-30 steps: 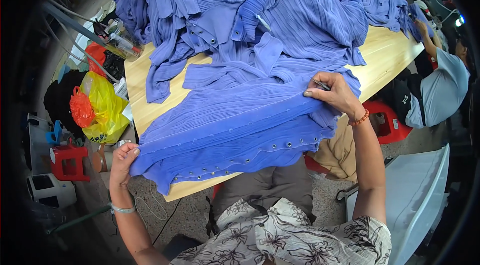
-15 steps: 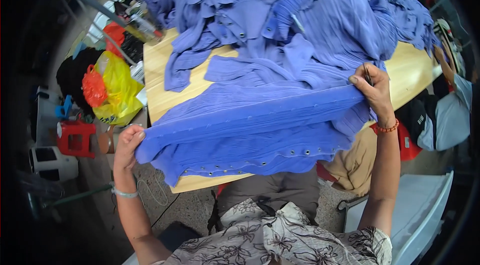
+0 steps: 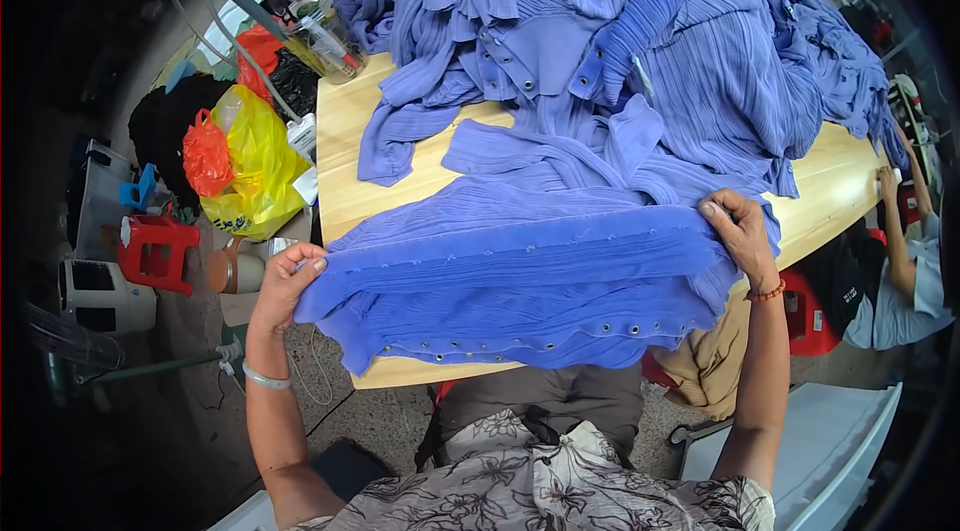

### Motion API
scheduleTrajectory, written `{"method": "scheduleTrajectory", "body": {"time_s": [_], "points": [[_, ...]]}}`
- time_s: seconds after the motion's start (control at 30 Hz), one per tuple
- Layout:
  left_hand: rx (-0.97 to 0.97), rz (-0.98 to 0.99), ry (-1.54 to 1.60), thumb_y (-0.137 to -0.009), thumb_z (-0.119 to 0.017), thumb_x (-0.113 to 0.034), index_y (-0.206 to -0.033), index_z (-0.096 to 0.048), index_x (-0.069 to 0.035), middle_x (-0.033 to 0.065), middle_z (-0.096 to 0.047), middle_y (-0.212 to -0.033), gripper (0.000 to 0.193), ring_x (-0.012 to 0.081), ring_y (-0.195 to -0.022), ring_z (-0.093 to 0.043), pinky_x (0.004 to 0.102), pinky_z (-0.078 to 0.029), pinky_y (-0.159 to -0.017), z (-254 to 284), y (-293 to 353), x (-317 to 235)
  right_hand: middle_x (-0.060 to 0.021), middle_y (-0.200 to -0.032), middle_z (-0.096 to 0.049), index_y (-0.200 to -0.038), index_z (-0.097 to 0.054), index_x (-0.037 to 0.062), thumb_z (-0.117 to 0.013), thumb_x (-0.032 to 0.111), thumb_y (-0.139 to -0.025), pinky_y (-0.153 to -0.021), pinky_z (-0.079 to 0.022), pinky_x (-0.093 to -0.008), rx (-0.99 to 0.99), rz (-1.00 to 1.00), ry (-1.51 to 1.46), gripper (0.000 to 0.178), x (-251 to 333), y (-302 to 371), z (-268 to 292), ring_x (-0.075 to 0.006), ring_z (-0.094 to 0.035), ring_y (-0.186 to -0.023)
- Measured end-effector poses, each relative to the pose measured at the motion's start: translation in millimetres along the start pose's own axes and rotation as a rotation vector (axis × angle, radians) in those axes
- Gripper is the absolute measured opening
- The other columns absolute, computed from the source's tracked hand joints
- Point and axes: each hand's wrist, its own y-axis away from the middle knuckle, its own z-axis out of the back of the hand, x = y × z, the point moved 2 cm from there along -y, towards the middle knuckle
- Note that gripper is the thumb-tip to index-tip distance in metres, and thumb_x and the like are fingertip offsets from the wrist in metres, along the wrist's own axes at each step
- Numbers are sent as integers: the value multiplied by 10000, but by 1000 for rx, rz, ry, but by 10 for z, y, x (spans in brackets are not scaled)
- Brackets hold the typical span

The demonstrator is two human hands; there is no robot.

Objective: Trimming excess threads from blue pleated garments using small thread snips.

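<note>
A blue-violet ribbed knit garment (image 3: pixel 530 296) is stretched sideways over the near edge of the wooden table. Its left end is pinched in my left hand (image 3: pixel 285 289), thumb on top. My right hand (image 3: pixel 745 239) grips the right end of the same smooth band (image 3: pixel 520 249), also with the thumb above. Small stitch marks or thread ends dot that band's upper edge. Along the garment's lower edge, closest to me, runs a row of several metal eyelets (image 3: pixel 550 345). Any tool inside my right palm is hidden now.
A large heap of matching garments (image 3: pixel 720 61) covers the far part of the table (image 3: pixel 345 156). On the left are a clear container of tools (image 3: pixel 328 46), a yellow bag (image 3: pixel 262 156) and a red stool (image 3: pixel 158 253). At right, another person's arm (image 3: pixel 897 221) reaches the table edge.
The band has come to lie more level, its right end lowered along with my right hand. A dark tool seen at my right hand earlier no longer shows. The view has shifted slightly.
</note>
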Motion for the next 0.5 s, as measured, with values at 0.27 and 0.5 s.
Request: {"method": "scheduleTrajectory", "body": {"time_s": [0.27, 0.5], "points": [[-1, -10, 11, -938, -690, -118, -1023, -659, -20, -2, -674, -909, 133, 44, -791, -599, 200, -491, -742, 18, 15, 30, 62, -803, -578, -890, -678, 15, -744, 217, -876, -670, -373, -208, 120, -200, -235, 213, -91, 259, 205, -33, -474, -745], [-53, -33, -135, -930, -695, -131, -1026, -664, -15, -31, -653, -908, 153, 32, -803, -565, 191, -455, -748, 92, -37, 119, 70, -837, -596, -917, -695, 40, -767, 217, -864, -720, -393, -227, 117, -309, -255, 198, -106, 436, 279, -39, -486, -804]]}}
